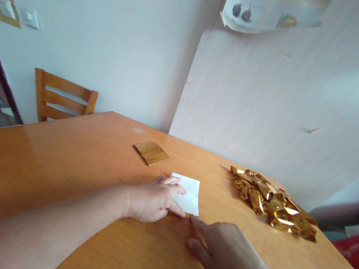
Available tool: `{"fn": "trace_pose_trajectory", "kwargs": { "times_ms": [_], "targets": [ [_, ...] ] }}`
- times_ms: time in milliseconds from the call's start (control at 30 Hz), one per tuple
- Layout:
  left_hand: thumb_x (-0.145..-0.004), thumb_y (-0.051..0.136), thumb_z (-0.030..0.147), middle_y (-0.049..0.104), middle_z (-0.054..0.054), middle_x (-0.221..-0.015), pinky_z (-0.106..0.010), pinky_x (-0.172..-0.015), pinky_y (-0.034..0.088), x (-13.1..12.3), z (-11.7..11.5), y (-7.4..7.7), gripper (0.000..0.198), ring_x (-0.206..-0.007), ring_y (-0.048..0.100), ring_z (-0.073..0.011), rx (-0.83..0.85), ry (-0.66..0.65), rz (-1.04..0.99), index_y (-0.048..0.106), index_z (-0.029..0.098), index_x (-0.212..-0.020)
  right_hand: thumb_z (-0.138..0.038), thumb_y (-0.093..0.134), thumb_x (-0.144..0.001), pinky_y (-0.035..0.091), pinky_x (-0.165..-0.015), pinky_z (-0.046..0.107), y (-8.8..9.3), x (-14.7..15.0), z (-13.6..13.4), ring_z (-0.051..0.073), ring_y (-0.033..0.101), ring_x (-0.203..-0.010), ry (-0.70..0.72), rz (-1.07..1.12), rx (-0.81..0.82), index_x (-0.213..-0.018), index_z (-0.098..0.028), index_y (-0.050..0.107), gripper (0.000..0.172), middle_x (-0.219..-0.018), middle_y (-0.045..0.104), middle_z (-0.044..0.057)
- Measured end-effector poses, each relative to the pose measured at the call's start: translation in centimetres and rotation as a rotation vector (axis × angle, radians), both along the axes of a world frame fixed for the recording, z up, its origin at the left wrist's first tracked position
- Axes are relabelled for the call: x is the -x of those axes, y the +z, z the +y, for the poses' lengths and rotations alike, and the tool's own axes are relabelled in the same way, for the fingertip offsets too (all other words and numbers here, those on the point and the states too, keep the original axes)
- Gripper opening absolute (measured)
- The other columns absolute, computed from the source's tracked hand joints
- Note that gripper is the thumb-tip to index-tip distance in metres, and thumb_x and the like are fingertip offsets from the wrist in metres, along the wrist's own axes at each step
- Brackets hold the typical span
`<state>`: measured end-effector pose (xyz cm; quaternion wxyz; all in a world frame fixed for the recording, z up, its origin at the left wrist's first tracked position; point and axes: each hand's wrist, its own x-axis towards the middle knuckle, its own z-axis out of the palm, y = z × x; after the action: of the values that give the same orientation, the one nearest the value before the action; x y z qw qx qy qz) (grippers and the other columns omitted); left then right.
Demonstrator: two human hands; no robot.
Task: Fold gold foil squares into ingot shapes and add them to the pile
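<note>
Got my left hand [152,198] spread on one white paper square [192,191] ahead, right hand [225,249] at its near edge, thumb and index parted, one flat gold-brown square [151,153] beyond, one shiny gold-foil heap [274,203] rightward, wide orange wooden tabletop [53,152] left.

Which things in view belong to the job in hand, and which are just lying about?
Part of the job:
White sheet, under the left hand
Right hand, fingertip by the sheet's near edge
Table, beneath them
Probably also: gold-brown square and shiny gold pieces, both untouched

Just around:
Wooden chair
Wall switch
Poster
</note>
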<state>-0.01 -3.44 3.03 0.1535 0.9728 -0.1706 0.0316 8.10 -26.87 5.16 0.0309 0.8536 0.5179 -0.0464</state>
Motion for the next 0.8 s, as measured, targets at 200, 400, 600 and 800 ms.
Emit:
{"fn": "trace_pose_trajectory", "kwargs": {
  "times_ms": [200,400,600,800],
  "targets": [
    [-0.085,0.053,0.005,0.045,0.001,-0.154,-0.059,-0.116,0.028,0.1,-0.4,0.0,0.057,-0.149,0.022,-0.0378,-0.021,-0.003,0.004,0.068,0.044,-0.123,-0.037,0.057,-0.091,0.037,-0.06,0.032,0.1,0.4,0.0,0.029,0.074,-0.079,-0.009,0.006,0.009,-0.114,-0.025,0.068,0.028,-0.088,0.078,0.007],
    [-0.086,0.052,0.005,0.043,0.004,-0.155,-0.059,-0.115,0.028,0.5,0.2,0.5,0.056,-0.151,0.017,-0.0373,-0.059,0.019,0.034,0.068,0.046,-0.122,-0.038,0.056,-0.092,0.034,-0.059,0.032,0.1,-0.1,-0.3,0.028,0.073,-0.077,-0.006,0.03,-0.002,-0.108,-0.026,0.07,0.025,-0.085,0.078,0.006],
    [-0.086,0.055,0.006,0.049,0.001,-0.152,-0.063,-0.113,0.026,1.9,1.1,1.9,0.052,-0.15,0.02,-0.0378,-0.082,0.042,0.058,0.071,0.044,-0.117,-0.041,0.055,-0.092,0.034,-0.06,0.033,0.2,-0.2,-0.2,0.029,0.073,-0.079,-0.032,0.047,0.025,-0.109,-0.029,0.07,0.026,-0.086,0.078,0.006],
    [-0.083,0.057,0.006,0.056,0.001,-0.146,-0.065,-0.113,0.021,2.7,1.8,2.8,0.048,-0.149,0.023,-0.0379,-0.061,0.069,0.037,0.075,0.042,-0.109,-0.042,0.055,-0.092,0.037,-0.061,0.034,-0.1,-0.4,-0.4,0.031,0.073,-0.083,-0.028,0.062,0.023,-0.12,-0.03,0.068,0.033,-0.091,0.078,0.007]
  ]
}}
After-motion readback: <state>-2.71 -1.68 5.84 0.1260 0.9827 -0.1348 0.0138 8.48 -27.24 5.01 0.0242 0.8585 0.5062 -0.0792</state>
